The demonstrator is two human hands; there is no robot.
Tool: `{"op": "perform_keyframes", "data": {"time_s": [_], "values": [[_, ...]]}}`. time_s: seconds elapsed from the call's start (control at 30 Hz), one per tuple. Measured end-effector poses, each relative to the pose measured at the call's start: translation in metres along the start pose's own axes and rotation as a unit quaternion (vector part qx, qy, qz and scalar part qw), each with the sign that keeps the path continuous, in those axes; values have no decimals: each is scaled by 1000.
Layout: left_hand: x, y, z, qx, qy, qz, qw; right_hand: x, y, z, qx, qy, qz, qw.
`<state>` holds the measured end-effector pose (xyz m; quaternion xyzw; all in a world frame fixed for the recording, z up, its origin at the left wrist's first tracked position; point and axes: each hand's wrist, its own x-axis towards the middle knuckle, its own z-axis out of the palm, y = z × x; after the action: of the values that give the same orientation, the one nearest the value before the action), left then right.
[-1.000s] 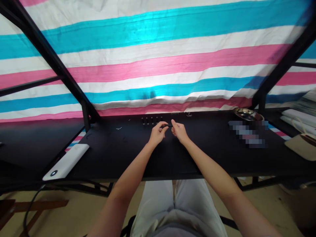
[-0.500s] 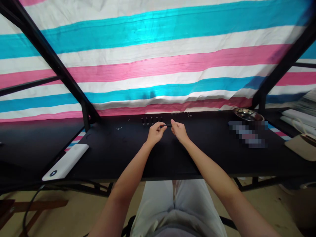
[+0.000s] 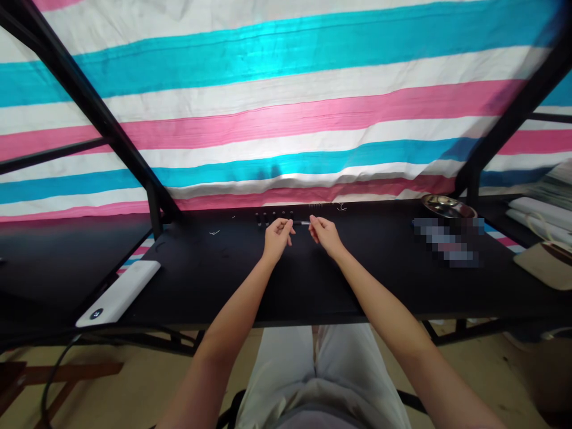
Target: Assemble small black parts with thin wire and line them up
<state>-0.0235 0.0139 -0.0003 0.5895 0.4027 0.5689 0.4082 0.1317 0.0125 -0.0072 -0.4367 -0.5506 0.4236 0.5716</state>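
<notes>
Between my hands, over the black table (image 3: 308, 286), is a thin rod (image 3: 302, 223), dark on the left and silvery on the right; its exact kind is too small to make out. My left hand (image 3: 277, 238) pinches the dark end between thumb and fingertips. The silvery end is in the closed fingers of my right hand (image 3: 325, 234). Just behind my left hand stand several small dark cylinders (image 3: 265, 219) with shiny tops, some partly hidden by that hand.
A row of tiny pieces (image 3: 315, 205) and pale curly scraps (image 3: 342, 207) lie at the back edge. A metal bowl (image 3: 449, 207) is at the right; a white power bank (image 3: 120, 293) lies at the left. Black frame bars (image 3: 96, 113) slant up on both sides before striped sheeting (image 3: 286, 107).
A silvery length of the rod now shows between my hands, where only a dark part showed before. My left hand has shifted slightly left and its grip has changed.
</notes>
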Motion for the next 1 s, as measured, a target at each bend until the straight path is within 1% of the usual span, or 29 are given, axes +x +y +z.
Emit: {"op": "perform_keyframes", "data": {"time_s": [0.07,0.17,0.23,0.27,0.37,0.43,0.63,0.77,0.83,0.93,1.0], "values": [[1,-1,0,-11,16,-12,1000,3,3,-3,1,20,7,1000],[3,-2,1,-4,27,-32,999,8,9,-7,3,71,26,997],[2,-3,2,7,8,-49,999,10,12,-8,-3,90,16,996],[2,-3,2,12,-7,-58,998,10,13,-8,-10,89,1,996],[0,-4,4,15,-48,-75,996,8,12,-4,-33,50,-51,997],[-1,-4,5,6,-62,-77,995,6,11,-1,-40,21,-66,997],[1,-6,4,-9,-61,-67,996,1,10,1,-83,-52,-65,993],[2,-8,3,-6,-58,-68,996,1,8,1,-78,-103,-54,990],[2,-8,3,-8,-58,-70,996,1,8,-1,-72,-108,-56,990],[1,-7,3,-17,-64,-65,996,3,8,-3,-83,-94,-74,989],[0,-6,4,-18,-73,-62,995,3,8,-4,-86,-88,-74,990]]}}
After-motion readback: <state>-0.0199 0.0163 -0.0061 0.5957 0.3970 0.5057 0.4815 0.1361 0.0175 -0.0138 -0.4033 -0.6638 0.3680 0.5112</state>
